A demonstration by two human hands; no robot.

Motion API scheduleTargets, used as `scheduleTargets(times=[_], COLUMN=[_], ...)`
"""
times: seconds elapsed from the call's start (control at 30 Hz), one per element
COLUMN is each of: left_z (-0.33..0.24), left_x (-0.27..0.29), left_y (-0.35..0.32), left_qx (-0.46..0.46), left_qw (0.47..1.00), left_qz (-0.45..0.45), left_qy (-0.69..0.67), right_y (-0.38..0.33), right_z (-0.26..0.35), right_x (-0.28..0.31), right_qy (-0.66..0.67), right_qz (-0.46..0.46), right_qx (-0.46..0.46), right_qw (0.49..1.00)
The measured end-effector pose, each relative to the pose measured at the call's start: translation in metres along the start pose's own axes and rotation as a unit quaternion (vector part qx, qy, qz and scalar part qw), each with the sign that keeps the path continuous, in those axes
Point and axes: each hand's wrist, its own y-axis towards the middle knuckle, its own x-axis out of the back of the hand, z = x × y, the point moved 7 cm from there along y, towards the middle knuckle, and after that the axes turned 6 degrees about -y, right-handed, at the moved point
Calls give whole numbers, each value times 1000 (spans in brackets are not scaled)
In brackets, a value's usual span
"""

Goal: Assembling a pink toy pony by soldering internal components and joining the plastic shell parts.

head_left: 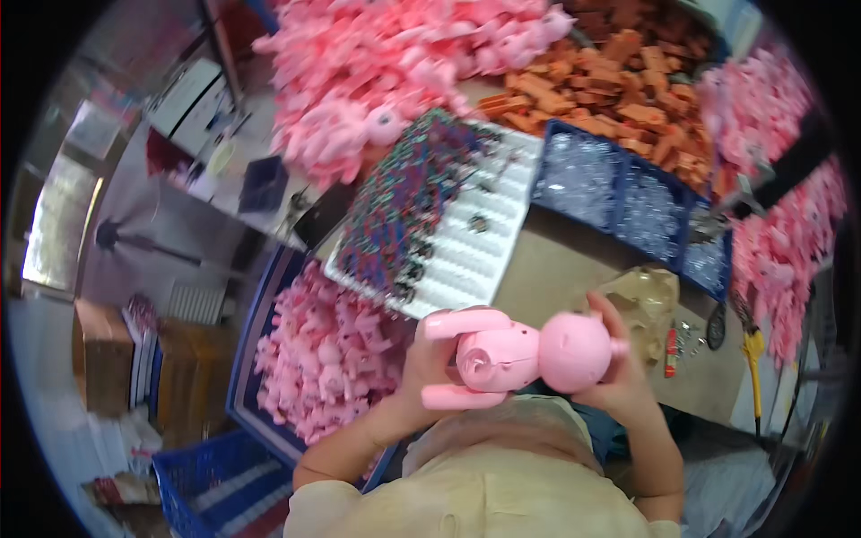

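Note:
A pink plastic doll (502, 360) with a round head lies sideways between my two hands, its legs pointing left and its head to the right. My left hand (429, 363) is closed around the leg end, partly hidden behind it. With fingers wrapped round the head, my right hand (621, 377) grips the other end. On the doll's body a round recess and small holes show. Just beyond it stands a white ribbed foam tray (489, 242), its left part covered with wired electronic parts (395, 211) in red, blue and green.
Pink parts heap (395, 54) at the back, beside orange blocks (619, 85). A blue divided bin (614, 215) holds clear small pieces. Left of me, a blue-edged box (327, 350) holds many pink figures. Yellow-handled scissors (753, 359) and a red tube (671, 352) lie at right.

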Motion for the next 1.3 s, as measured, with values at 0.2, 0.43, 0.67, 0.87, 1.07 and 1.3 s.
scheduleTargets(times=[0.2,0.43,0.67,0.87,1.07,1.3], left_z=[108,317,344,380,317,224], left_x=[128,222,143,130,165,109], left_y=[-89,-206,-140,-148,-80,33], left_qx=[421,361,91,204,215,202], left_qw=[868,730,646,459,616,764], left_qz=[264,105,-84,161,308,479], left_qy=[12,570,754,850,693,383], right_y=[-29,-31,-74,-43,22,80], right_z=[-10,-12,-21,7,15,-19], right_x=[40,83,146,291,430,496], right_qy=[-253,-237,-359,-426,-589,-653], right_qz=[-8,-124,-295,-515,-506,-536], right_qx=[-71,-109,-131,-50,-155,-6], right_qw=[965,957,876,742,612,535])
